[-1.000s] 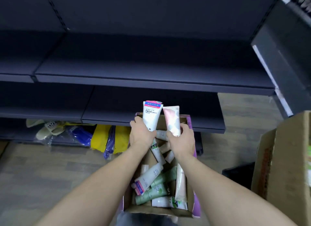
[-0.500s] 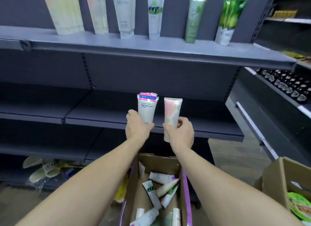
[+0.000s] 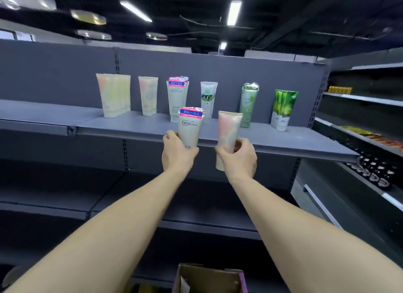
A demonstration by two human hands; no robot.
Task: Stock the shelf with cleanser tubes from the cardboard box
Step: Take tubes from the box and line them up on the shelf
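Six tube groups stand on shelf (image 3: 261, 138); left hand (image 3: 177, 154) grips Facial tube (image 3: 190, 127), right hand (image 3: 238, 158) pink tube (image 3: 228, 129), unplaced; cardboard box (image 3: 209, 277) contents hidden.

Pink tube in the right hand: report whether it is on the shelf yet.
Not yet. The right hand holds the pink tube upright before the shelf edge.

the left hand (image 3: 177, 155) grips an upright facial cleanser tube (image 3: 190, 127), the right hand (image 3: 238, 159) a pink-blotched tube (image 3: 227, 131), both raised before the grey shelf (image 3: 272, 140) where tubes stand in a row.
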